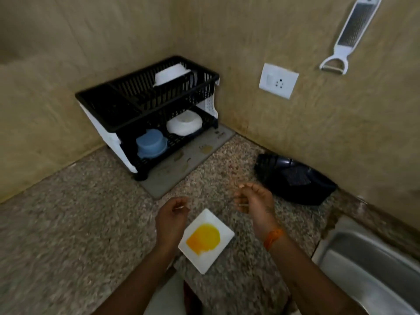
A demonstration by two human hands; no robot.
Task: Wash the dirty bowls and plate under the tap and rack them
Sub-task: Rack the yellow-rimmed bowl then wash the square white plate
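plate (206, 241): white, square, yellow smear in the middle. Sits flat on the counter (68, 223), one corner pointing away from you. Still dirty, so it looks like your next item.
left hand (172, 218): fingers loosely curled, holding nothing. It overlaps the plate's left edge in the frame; can't tell whether it touches.
right hand (253, 200): also loosely curled and empty, beyond the plate's far-right edge and clear of it.
key relation: plate lies between your hands, just below them. Left hand is nearer.
sink (363, 264): at your right, past the right forearm. The plate has to travel that way; no tap in view.
rack (147, 110): far corner, two tiers. White bowl (171, 73) upside down up top; another white bowl (184, 122) and a blue bowl (151, 143) below.
risk: smear looks wet, so keep the plate level on the way across.
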